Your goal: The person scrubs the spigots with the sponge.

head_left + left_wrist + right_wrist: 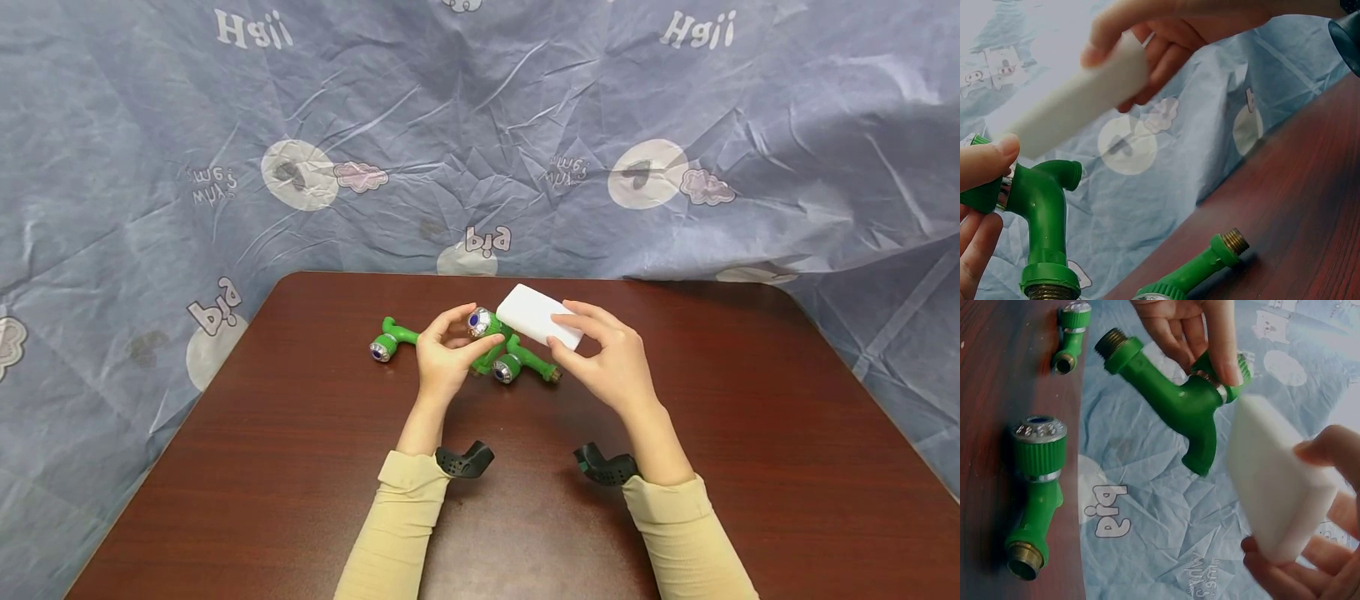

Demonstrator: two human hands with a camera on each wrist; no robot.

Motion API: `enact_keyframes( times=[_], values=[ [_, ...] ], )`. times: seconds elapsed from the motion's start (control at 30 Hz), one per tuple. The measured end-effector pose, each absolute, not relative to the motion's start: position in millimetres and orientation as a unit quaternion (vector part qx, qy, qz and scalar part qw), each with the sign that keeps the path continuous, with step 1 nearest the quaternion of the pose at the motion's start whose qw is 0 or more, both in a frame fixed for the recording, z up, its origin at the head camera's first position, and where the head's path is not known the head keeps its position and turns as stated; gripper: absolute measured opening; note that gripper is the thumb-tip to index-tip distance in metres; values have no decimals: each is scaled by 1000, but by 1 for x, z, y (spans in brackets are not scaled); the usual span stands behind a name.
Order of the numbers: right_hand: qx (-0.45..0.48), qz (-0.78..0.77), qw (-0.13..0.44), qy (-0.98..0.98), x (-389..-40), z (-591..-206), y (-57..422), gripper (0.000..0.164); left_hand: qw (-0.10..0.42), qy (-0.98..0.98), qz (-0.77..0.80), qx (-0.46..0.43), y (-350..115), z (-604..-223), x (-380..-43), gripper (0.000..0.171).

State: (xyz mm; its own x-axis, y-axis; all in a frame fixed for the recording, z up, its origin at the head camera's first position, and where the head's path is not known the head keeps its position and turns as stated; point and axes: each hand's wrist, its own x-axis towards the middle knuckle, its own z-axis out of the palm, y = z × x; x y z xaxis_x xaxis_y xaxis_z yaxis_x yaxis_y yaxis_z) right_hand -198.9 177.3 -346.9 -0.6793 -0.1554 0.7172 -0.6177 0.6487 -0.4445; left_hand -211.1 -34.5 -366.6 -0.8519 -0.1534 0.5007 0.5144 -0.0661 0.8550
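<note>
Raised over the table, a green faucet [1179, 403] with a brass threaded end is gripped by its knob in my left hand [444, 350]. The thumb and fingers pinch the knob from both sides, as the left wrist view shows. My right hand [611, 354] holds a white sponge block [538, 315] by one end, thumb on one face and fingers on the other. The block's far end is right at the knob of the held faucet. Just below the hands lies a second green faucet [525, 362], and a third faucet [392, 337] lies left of my left hand.
The dark reddish-brown table [285, 467] runs back to a wrinkled blue-grey cloth [480, 125] with printed pictures and letters. A black wrist mount [465, 460] sits on my left wrist, another black mount [604, 465] on my right.
</note>
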Motion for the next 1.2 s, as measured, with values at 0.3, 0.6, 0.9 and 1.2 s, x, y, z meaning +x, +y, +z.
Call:
enact_keyframes(
  times=[0.3, 0.6, 0.9, 1.2],
  values=[
    [239, 345, 330, -846, -201, -348, 183, 24, 229, -644, -716, -142, -34, -368, -211, 50],
    [243, 354, 309, -848, -201, -348, 183, 25, 215, -641, -719, -159, -33, -367, -211, 48],
    [252, 375, 319, -833, -202, -347, 183, 25, 252, -661, -682, -186, -33, -367, -210, 47],
    [300, 375, 317, -818, -200, -347, 179, 29, 234, -649, -701, -180, -33, -366, -210, 42]
  ],
)
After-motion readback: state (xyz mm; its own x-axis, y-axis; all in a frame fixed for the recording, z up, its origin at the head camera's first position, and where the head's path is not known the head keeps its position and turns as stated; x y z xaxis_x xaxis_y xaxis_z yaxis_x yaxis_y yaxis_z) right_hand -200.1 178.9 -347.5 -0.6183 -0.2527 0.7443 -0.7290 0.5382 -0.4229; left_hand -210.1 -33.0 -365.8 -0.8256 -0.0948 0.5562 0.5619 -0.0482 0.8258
